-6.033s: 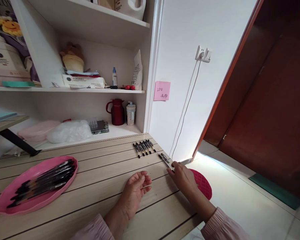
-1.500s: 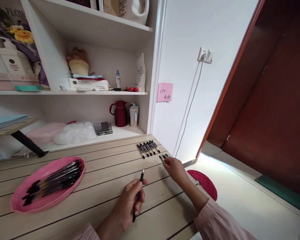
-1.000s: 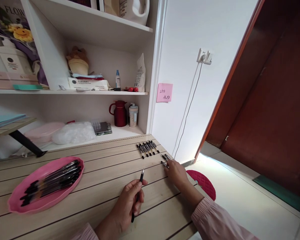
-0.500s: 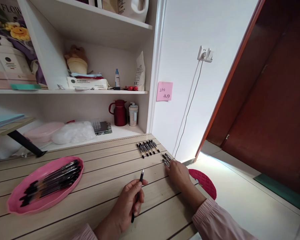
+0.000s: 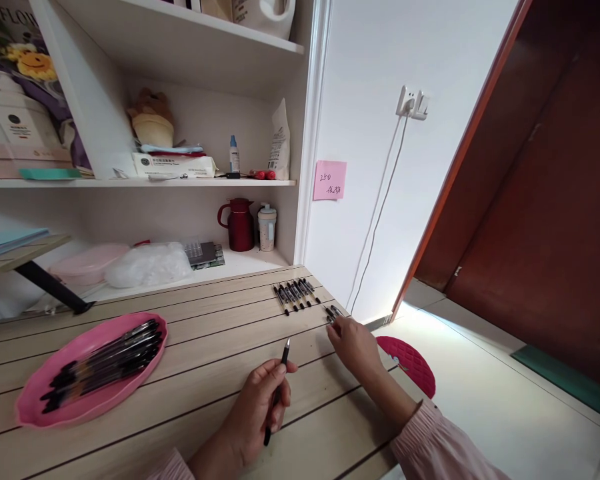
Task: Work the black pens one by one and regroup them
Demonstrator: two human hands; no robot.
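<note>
My left hand (image 5: 257,413) is closed round a black pen (image 5: 279,390), tip pointing up and away, over the wooden table (image 5: 190,373). My right hand (image 5: 353,343) reaches to the table's right edge, its fingertips on a couple of small black pen caps (image 5: 333,313). What the fingers hold, if anything, is hidden. Just beyond lies a neat row of several black pens (image 5: 296,295). A pink oval tray (image 5: 30,407) at the left holds several more black pens (image 5: 103,360).
Shelves behind the table carry a dark red jug (image 5: 239,225), a white cup (image 5: 267,228), a plastic bag (image 5: 147,265) and boxes. A pink sticky note (image 5: 329,180) and a plugged-in cable (image 5: 380,213) are on the white wall. A red cushion (image 5: 413,367) lies below the table's edge.
My right hand has shifted slightly about the caps at the table's edge. My left hand keeps the pen in the same place; six seconds ago it held no pen.
</note>
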